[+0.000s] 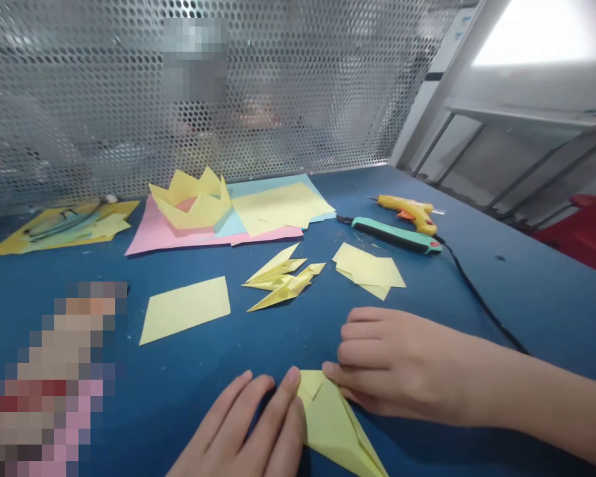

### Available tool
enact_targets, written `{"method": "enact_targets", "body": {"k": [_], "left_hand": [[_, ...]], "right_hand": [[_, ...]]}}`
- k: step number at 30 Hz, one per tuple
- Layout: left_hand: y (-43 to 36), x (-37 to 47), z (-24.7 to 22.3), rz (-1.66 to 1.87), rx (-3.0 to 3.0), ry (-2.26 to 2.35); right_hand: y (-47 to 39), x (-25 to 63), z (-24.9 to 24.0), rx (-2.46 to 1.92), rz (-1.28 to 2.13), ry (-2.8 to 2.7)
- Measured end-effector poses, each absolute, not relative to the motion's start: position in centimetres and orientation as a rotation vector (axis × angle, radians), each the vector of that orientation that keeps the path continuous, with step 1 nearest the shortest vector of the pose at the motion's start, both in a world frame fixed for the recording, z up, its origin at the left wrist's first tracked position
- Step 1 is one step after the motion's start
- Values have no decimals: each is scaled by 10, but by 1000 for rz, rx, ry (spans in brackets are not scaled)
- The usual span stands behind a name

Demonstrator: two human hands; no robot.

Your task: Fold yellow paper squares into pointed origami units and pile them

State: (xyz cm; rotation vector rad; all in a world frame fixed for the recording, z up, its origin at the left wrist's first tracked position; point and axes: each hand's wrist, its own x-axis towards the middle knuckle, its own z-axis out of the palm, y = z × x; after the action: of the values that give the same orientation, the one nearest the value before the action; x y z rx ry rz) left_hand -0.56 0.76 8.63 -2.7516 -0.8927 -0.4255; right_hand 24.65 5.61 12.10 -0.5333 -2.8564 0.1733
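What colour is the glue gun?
The glue gun is yellow with an orange trigger, seen in the head view.

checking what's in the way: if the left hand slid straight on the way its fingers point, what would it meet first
The left hand points up and slightly right across the table. Its fingertips already touch the folded paper. Beyond that, the first thing in line looks like the pile of folded yellow pieces, though depth is hard to judge.

Folded yellow paper (335, 424) under fingertips: thin, matt, creased sharp. Blue tabletop (526, 291) around fingers: matt, smooth. Beyond fingers, glue gun (410, 212) seen as glossy yellow plastic; perforated screen (302, 86) seen as dull grey metal.
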Motion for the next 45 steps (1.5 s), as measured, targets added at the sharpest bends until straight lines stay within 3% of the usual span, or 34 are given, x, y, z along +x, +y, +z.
{"method": "enact_targets", "body": {"k": [5,12,17,27,39,45], "left_hand": [[8,-5,91,-462,-2744,-891],[4,-5,97,-623,-2693,-875],[5,-3,119,-544,-2757,-920],[0,-4,104,-467,-2819,-1026],[1,-11,100,-387,-2759,-1031],[3,-12,92,-481,-2723,-999]], "right_hand": [[47,242,125,-651,203,-2835],[41,238,142,-861,660,-2817],[32,233,154,-845,732,-2810],[-6,228,121,-966,379,-2574],[59,233,125,-168,-61,-2779],[72,236,115,-80,-178,-2810]]}}
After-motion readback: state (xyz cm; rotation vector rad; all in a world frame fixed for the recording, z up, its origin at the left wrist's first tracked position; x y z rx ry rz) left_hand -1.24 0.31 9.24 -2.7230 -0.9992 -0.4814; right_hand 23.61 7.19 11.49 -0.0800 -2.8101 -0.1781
